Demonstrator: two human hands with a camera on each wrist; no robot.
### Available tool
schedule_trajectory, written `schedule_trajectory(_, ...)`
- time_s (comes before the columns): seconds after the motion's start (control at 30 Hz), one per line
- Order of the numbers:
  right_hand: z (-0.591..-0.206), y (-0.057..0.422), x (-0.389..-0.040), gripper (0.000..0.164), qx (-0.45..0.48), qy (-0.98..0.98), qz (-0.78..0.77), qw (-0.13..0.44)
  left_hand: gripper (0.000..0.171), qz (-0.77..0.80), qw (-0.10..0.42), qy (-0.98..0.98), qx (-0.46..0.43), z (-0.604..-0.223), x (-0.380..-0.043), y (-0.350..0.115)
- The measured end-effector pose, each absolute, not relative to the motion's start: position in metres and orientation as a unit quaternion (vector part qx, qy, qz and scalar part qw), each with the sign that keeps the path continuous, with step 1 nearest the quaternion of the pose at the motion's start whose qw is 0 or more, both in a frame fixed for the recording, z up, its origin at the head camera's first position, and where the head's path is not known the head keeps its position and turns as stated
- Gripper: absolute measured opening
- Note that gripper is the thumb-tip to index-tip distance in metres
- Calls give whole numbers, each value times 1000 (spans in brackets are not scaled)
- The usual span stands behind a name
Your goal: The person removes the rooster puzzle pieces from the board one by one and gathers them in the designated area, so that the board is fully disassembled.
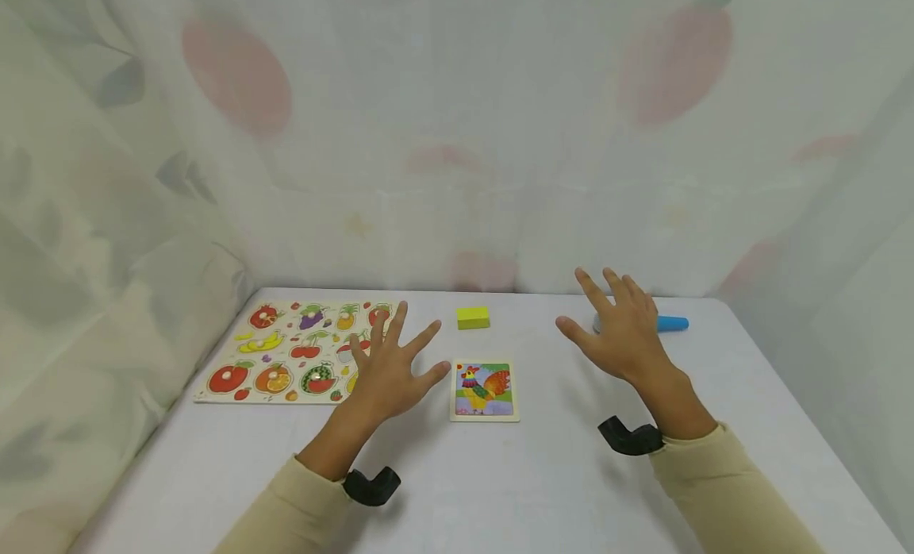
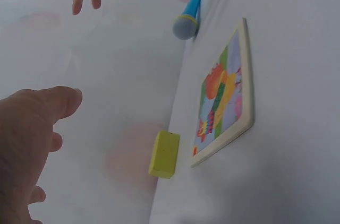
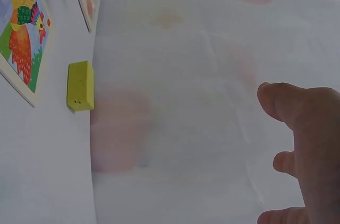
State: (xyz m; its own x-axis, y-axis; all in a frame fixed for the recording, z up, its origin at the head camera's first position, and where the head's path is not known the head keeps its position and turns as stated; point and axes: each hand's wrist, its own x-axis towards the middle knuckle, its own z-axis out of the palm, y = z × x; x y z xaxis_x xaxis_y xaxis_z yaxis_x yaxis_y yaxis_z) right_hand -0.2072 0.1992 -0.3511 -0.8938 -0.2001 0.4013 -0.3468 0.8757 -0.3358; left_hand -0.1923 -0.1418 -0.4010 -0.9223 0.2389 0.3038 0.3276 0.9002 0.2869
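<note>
My left hand (image 1: 391,375) hovers over the table with its fingers spread, overlapping the right side of the fruit puzzle board (image 1: 286,363) in the head view. My right hand (image 1: 623,332) is raised with fingers apart, partly covering a toy microphone (image 1: 673,324) that has a blue handle. In the left wrist view the microphone's grey head (image 2: 185,26) and yellow ring show. Between the hands lies a square rooster puzzle (image 1: 485,390) with a pale wooden frame. Behind it sits a small yellow block (image 1: 473,317). Neither hand holds anything.
A white table (image 1: 543,490) carries all the objects. Fabric with faded fruit prints hangs behind it (image 1: 443,221) and along both sides. A black wrist strap piece (image 1: 373,486) sticks out by the left sleeve, another (image 1: 631,436) by the right.
</note>
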Motion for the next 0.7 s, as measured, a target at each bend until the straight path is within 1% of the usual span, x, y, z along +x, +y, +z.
schedule_trajectory(0.33, -371, 189, -211, 77, 153, -955, 198, 159, 54, -185, 141, -957, -172, -424, -189, -131)
schedule_trajectory(0.7, -395, 175, -213, 74, 165, -958, 201, 125, 47, -222, 99, -950, -197, -449, -185, -115)
